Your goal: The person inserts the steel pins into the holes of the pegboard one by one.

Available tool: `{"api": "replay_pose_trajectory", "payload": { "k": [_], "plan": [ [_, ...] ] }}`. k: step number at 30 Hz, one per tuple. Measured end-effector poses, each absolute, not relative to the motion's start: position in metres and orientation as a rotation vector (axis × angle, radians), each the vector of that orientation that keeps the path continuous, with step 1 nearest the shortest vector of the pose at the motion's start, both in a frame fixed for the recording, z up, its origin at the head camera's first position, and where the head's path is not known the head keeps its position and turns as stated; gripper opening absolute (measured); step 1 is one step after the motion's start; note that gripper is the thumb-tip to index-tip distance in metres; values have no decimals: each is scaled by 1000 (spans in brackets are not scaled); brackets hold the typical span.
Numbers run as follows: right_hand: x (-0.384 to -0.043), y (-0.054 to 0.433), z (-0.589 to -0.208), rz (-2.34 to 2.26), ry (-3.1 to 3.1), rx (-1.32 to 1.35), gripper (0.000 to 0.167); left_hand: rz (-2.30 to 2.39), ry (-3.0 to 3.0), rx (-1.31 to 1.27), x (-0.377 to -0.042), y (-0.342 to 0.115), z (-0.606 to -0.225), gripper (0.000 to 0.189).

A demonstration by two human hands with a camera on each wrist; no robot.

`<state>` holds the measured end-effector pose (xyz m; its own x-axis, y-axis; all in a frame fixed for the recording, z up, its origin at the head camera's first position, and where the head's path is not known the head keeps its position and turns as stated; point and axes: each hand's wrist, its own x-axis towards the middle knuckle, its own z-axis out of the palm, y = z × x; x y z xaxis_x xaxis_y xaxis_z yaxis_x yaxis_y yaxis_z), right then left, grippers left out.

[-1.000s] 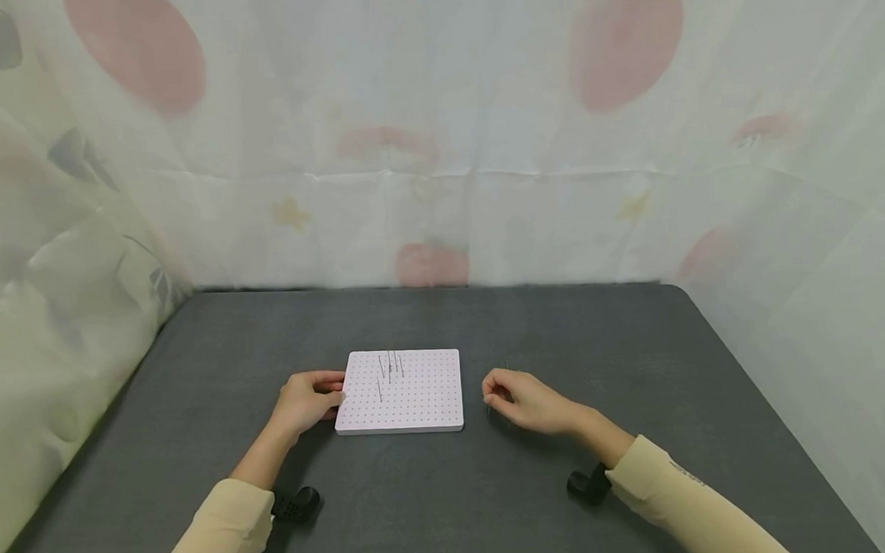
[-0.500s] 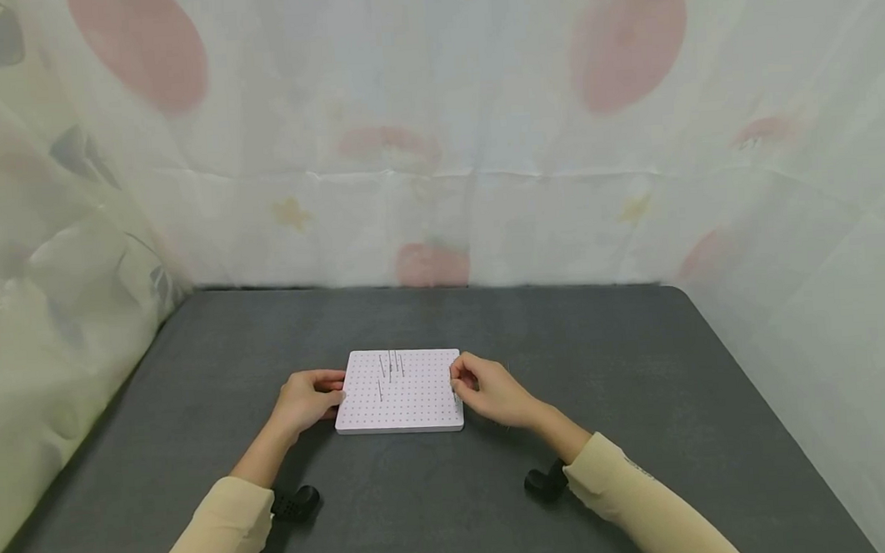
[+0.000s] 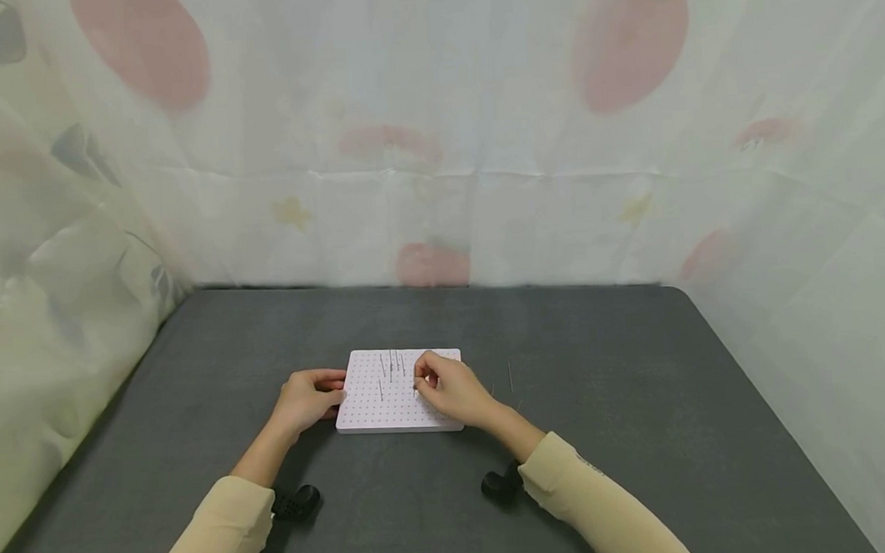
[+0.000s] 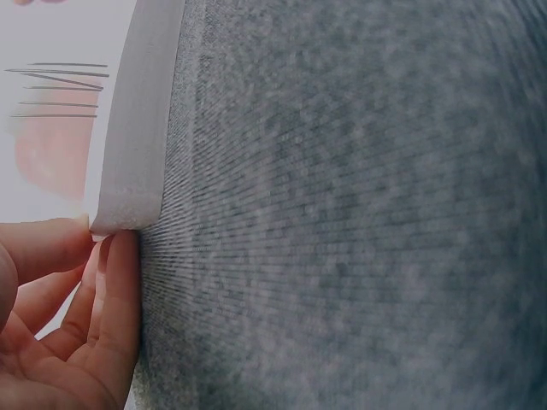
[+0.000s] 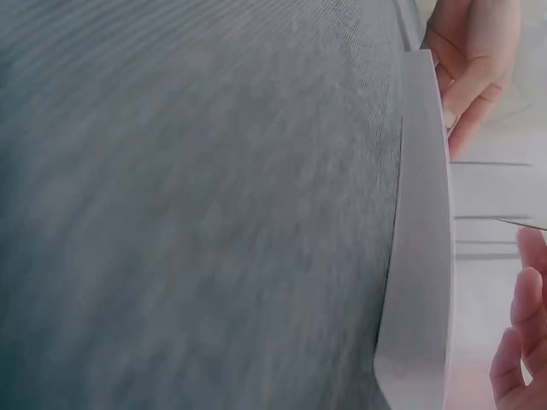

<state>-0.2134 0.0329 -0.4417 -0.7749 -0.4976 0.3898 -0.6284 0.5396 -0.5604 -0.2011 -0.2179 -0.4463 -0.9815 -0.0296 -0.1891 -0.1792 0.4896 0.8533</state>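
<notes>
A white pegboard [image 3: 367, 411] with rows of small holes lies on the dark table. Several thin metal pins [image 3: 391, 369] stand upright in its back left part, with one pin [image 3: 381, 390] nearer the front. My left hand [image 3: 302, 401] grips the board's left edge; in the left wrist view the thumb [image 4: 47, 246] is on top and the fingers sit along the side. Over the board's right half, my right hand [image 3: 452, 389] pinches another thin pin [image 5: 520, 224], which points toward the standing pins in the right wrist view. The pin's upper end is hidden.
To the right of the board, partly behind the right forearm, several thin upright pins [image 3: 510, 376] show against the dark tabletop [image 3: 605, 368]. A white printed curtain [image 3: 515, 222] hangs behind the table and along both sides.
My right hand has moved left from beside the board to above its right half, carrying the thin pin. The pins on the right came into view behind it. My left hand stays put.
</notes>
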Motion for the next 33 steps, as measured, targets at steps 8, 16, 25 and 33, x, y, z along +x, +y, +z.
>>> {"api": "replay_pose_trajectory", "payload": {
  "k": [8, 16, 25, 33],
  "plan": [
    [-218, 18, -445, 992, -2587, 880, 5, 1515, 2573, -181, -200, -218, -445, 37],
    [-220, 9, -449, 910, -2609, 876, 5, 1497, 2577, -197, -202, -218, -447, 37],
    [-219, 6, -451, 846, -2616, 880, 6, 1502, 2575, -193, -201, -218, -447, 37],
    [-220, 3, -449, 785, -2585, 905, 7, 1493, 2577, -209, -200, -218, -447, 37]
  ]
}}
